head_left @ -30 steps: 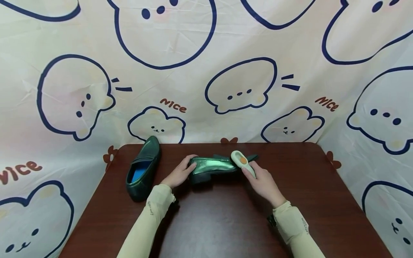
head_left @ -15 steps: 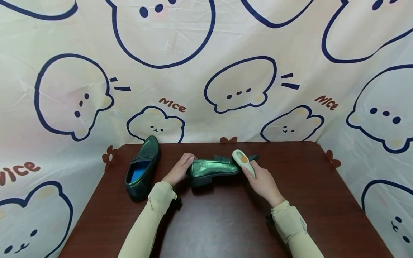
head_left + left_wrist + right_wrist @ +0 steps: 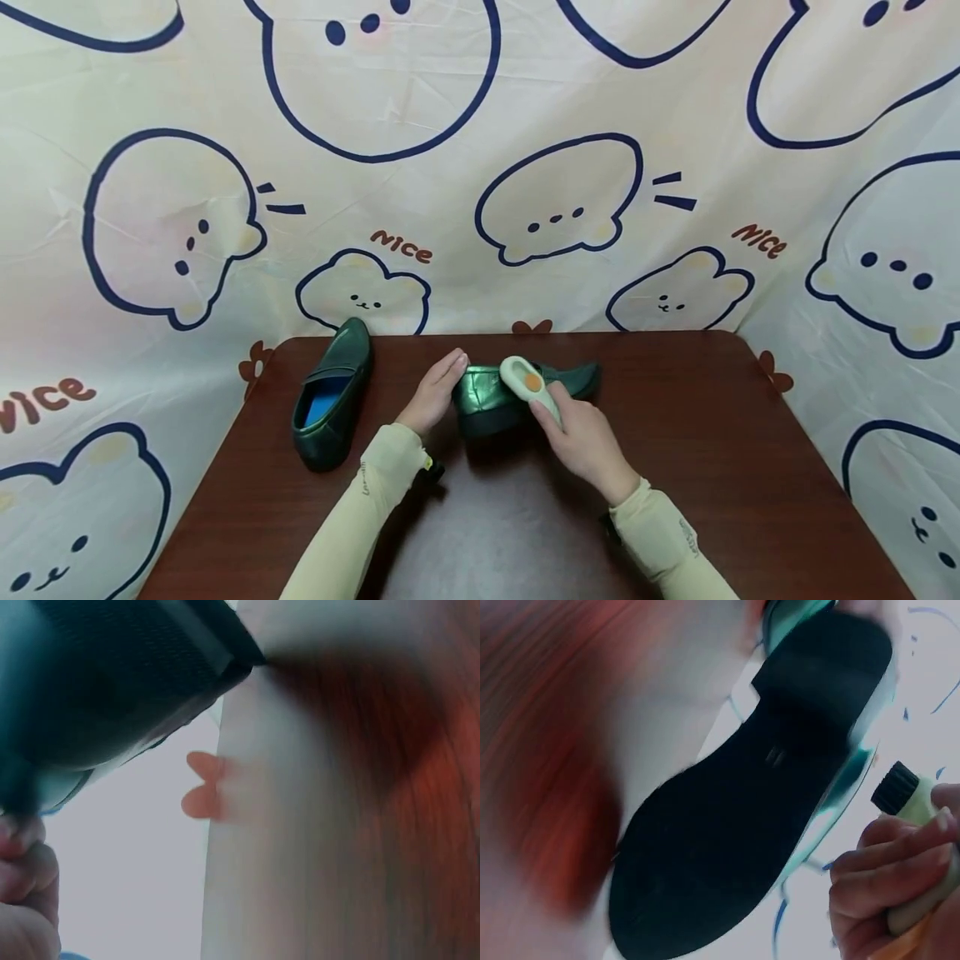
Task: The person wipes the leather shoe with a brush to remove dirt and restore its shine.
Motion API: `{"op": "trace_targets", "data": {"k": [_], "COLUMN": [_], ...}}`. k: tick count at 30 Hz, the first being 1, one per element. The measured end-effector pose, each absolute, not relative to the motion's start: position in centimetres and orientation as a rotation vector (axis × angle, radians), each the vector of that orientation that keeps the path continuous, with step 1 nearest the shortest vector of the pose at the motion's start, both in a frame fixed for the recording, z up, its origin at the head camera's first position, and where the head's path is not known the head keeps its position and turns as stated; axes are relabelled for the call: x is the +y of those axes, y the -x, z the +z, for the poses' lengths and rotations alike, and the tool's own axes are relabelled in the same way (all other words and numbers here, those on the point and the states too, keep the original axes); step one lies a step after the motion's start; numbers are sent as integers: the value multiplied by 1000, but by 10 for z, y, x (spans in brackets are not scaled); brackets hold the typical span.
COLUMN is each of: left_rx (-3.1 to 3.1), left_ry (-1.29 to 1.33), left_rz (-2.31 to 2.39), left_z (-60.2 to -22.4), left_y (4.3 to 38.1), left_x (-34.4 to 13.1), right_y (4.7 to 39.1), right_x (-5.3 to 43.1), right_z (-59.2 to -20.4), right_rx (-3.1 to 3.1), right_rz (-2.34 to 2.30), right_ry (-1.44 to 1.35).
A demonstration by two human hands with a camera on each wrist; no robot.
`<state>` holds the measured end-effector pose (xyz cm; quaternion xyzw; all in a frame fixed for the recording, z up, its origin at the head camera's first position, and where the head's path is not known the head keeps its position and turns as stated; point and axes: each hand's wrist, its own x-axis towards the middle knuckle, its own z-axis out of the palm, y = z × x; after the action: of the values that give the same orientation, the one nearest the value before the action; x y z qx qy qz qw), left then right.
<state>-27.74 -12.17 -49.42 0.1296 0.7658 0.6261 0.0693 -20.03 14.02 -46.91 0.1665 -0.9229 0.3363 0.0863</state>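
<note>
A shiny green loafer is held up by its heel end over the table, its toe pointing right. My left hand grips it at the opening's rim; curled fingers show there in the left wrist view. My right hand holds a pale green brush with an orange patch, in front of the shoe's side. In the right wrist view, the black bristles are near the upper, and the loafer's dark sole faces the camera. From the head view, the brush hides the shoe's middle.
A second green loafer with a blue insole lies at the table's left, toe toward the back. The dark brown table ends at a wall cloth with cartoon prints.
The held loafer has turned so its heel faces more toward me. My left hand has shifted right with it. The brush has moved left, from near the toe toward the heel.
</note>
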Motion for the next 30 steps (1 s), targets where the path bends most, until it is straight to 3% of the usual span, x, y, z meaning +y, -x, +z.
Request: {"op": "trace_targets", "data": {"k": [12,30], "left_rx": [2361,2360], "left_ry": [-279,-483], "left_rz": [1994,2018], "left_z": [-494,-500], "left_y": [274,275], "left_x": [-105,-110], "right_y": [195,207], "right_x": [89,100], "right_z": [-457,-474], "right_rx": [-2701,-2721], "right_rz": [833,658], "right_ry": [-587,-425]}}
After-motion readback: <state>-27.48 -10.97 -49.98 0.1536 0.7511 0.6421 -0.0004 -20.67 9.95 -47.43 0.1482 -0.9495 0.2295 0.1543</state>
